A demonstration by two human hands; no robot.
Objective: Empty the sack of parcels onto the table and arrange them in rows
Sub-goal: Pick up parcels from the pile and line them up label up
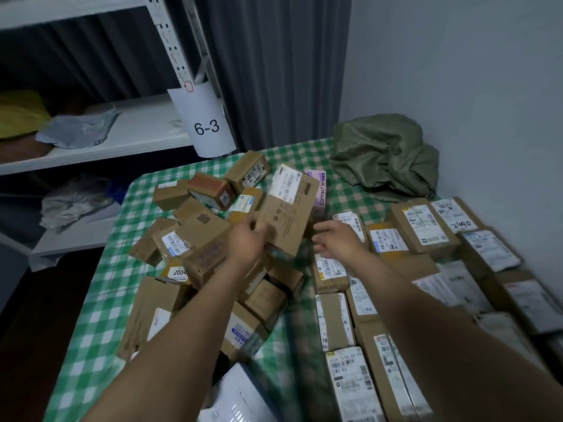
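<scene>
Head view, left hand (248, 239) gripping parcel (289, 214); right hand (338, 239) relaxed

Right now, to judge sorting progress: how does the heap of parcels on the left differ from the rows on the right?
The heap is jumbled, boxes tilted and lying on one another; the rows lie flat, side by side, labels mostly up. The left hand grips a box over the heap; the right hand, open, is over the rows. Both are mostly brown cardboard with white labels, on the green checked cloth.
</scene>
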